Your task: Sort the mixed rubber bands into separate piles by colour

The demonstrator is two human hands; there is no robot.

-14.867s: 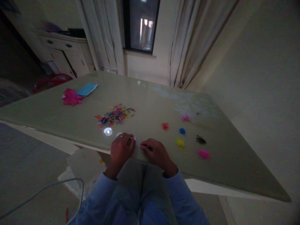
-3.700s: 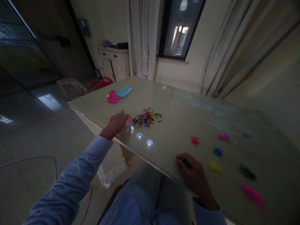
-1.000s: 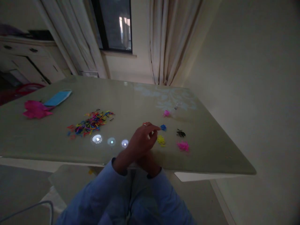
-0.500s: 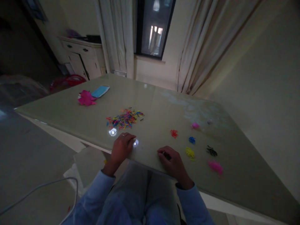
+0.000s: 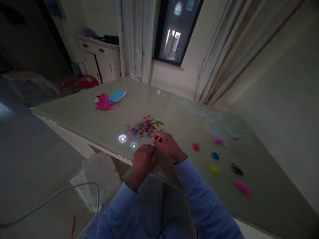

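The right hand (image 5: 168, 145) is at the edge of the multicoloured strip pile (image 5: 146, 126); careless raking could scatter it. Whether it or the left hand (image 5: 144, 159) pinches anything is unclear.

The tabletop (image 5: 171, 116) looks smooth and glossy, the curtains (image 5: 136, 39) matt cloth, the coloured bands (image 5: 145, 127) rubbery.

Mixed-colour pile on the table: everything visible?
The multicoloured pile of small thin pieces lies low and loose on the glossy grey-green table, mixing red, yellow, blue, black and pink. The pieces look rubbery or plastic, though too small to be sure. Dense mid-pile, it scatters at the edges. The bare right hand is at its near right edge; contact is unclear.
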